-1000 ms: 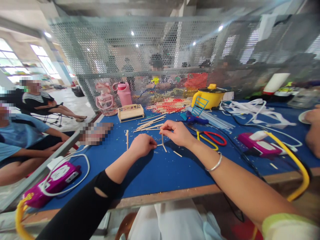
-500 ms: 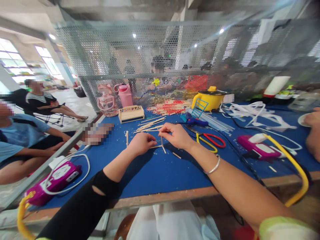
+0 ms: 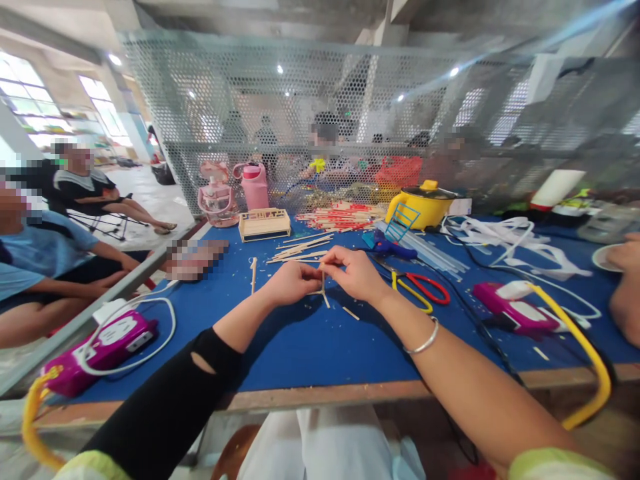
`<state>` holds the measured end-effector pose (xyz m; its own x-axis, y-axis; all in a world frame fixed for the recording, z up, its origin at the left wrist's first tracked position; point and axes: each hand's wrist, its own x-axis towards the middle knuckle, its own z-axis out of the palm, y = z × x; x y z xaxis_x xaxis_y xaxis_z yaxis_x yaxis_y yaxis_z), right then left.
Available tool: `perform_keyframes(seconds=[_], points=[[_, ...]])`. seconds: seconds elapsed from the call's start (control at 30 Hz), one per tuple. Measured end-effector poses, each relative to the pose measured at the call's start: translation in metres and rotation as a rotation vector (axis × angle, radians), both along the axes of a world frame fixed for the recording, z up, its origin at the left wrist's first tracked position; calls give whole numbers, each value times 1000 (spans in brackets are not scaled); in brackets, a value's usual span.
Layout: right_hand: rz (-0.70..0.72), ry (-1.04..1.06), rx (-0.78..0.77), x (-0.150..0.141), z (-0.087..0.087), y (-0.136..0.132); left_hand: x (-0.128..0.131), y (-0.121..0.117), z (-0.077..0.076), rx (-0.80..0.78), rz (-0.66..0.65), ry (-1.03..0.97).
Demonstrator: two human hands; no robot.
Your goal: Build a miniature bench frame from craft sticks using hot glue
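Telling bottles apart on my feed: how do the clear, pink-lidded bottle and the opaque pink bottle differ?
The clear bottle is see-through; the opaque bottle is solid pink. The clear bottle's handle hangs low; the opaque bottle's loops out beside its top. Both stand upright.

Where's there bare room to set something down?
Try the mostly bare blue tabletop between the hands and the wooden front edge, or between the left power strip and lone stick. Beyond the hands it's crowded: loose sticks, glue gun, yellow pot.

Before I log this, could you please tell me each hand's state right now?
Left hand: at the joined wooden sticks; grip cannot be told.
Right hand: closed on the upright wooden stick.
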<state>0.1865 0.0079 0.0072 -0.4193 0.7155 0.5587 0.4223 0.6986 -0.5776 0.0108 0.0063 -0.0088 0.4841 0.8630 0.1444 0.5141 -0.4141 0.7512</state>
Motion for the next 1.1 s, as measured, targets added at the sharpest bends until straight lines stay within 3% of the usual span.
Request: perform_keyframes(seconds=[0.27, 0.8, 1.0, 1.1], points=[[6, 24, -34, 0, 0, 0, 5, 3, -5, 28, 91, -60], [-3, 16, -20, 0, 1, -1, 6, 1, -3, 91, 94, 0], [82, 29, -26, 5, 5, -3, 7, 1, -5, 81, 107, 9], [-24, -11, -20, 15, 11, 0, 8, 2, -6, 81, 108, -8]])
